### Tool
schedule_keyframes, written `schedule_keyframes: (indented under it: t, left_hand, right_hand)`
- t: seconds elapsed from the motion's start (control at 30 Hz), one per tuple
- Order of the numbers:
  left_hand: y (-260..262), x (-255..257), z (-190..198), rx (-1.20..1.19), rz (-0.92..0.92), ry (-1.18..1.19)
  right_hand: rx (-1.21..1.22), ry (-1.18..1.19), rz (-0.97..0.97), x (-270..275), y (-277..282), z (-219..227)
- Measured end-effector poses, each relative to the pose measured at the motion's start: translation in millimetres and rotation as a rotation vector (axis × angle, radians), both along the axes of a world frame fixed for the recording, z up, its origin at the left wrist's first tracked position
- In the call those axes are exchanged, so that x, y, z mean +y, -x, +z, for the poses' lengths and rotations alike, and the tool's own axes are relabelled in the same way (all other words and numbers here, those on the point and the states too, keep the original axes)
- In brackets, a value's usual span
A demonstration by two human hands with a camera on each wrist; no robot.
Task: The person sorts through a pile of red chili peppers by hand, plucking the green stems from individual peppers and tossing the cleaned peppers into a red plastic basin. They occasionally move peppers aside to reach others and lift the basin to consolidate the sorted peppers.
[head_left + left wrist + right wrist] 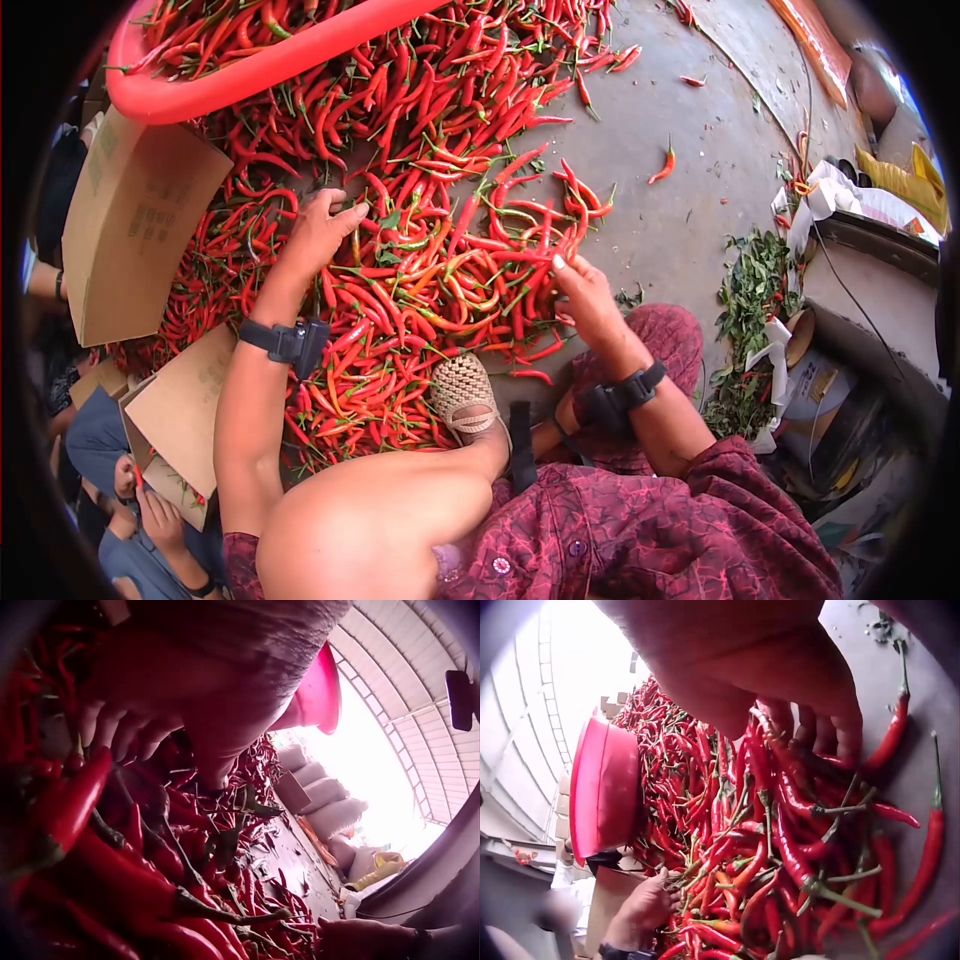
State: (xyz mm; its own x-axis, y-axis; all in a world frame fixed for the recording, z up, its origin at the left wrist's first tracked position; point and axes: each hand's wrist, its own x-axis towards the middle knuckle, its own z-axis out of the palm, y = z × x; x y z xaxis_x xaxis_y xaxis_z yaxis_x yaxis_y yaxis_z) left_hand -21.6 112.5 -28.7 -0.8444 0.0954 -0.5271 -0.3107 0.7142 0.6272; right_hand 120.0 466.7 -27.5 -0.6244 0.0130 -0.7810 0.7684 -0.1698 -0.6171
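Note:
Red chili peppers [420,290] with green stems lie in a broad heap on the floor. My left hand [322,232] rests on the heap's left part, thumb held apart; in the left wrist view its fingers [124,735] reach down among the peppers, nothing visibly gripped. At the heap's right edge my right hand [588,298] holds some peppers, its thumb against them. Seen from the right wrist, that hand's fingers [829,739] curl down around peppers [769,757], whose lower ends and stems hang over the others. A few green leaves [385,250] lie between the hands.
A pink-red tub [250,75] filled with peppers stands at the back left. Cardboard boxes [140,230] are on the left, beside another person's hands [160,515]. My woven shoe [465,390] touches the heap's front. Picked leaves [755,320] lie at right, near loose peppers [663,165].

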Motion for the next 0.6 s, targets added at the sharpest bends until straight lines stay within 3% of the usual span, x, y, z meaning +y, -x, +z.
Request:
schedule_keyframes:
  t: [0.07, 0.17, 0.2, 0.23, 0.27, 0.33, 0.47, 0.57, 0.6]
  left_hand:
    - [5.4, -2.7, -8.3, -0.122, 0.039, -0.195]
    - [2.7, 1.7, -2.1, -0.259, 0.047, -0.283]
    - [10.9, 1.6, 4.8, -0.422, -0.062, -0.133]
    - [7.1, 9.2, 10.7, -0.336, -0.083, -0.183]
    - [-3.0, 21.6, 17.7, -0.248, -0.101, -0.234]
    - [-6.3, 30.4, 26.8, -0.159, -0.204, -0.235]
    - [-4.6, 16.2, 15.9, -0.602, -0.056, -0.641]
    - [-10.7, 13.2, 22.0, -0.546, -0.096, -0.658]
    - [-17.7, 10.0, 31.2, -0.530, -0.023, -0.645]
  right_hand:
    - [0.094, 0.122, -0.164, -10.7, -8.1, -1.3]
    - [-0.081, 0.208, -0.207, -12.5, -11.1, -0.8]
    - [0.066, 0.131, -0.142, -23.3, -13.6, -0.6]
    - [0.074, 0.038, 0.000, -31.1, -14.4, 0.2]
    - [0.279, -0.171, 0.209, -39.9, -15.8, -0.9]
    - [0.378, 0.066, 0.200, -62.3, -9.4, 0.1]
    - [0.263, 0.515, -0.063, -82.5, 15.9, 13.0]
    - [0.348, 0.478, 0.122, -94.7, 20.1, 13.6]
    - [0.333, 0.549, 0.095, -100.8, 19.0, 15.6]
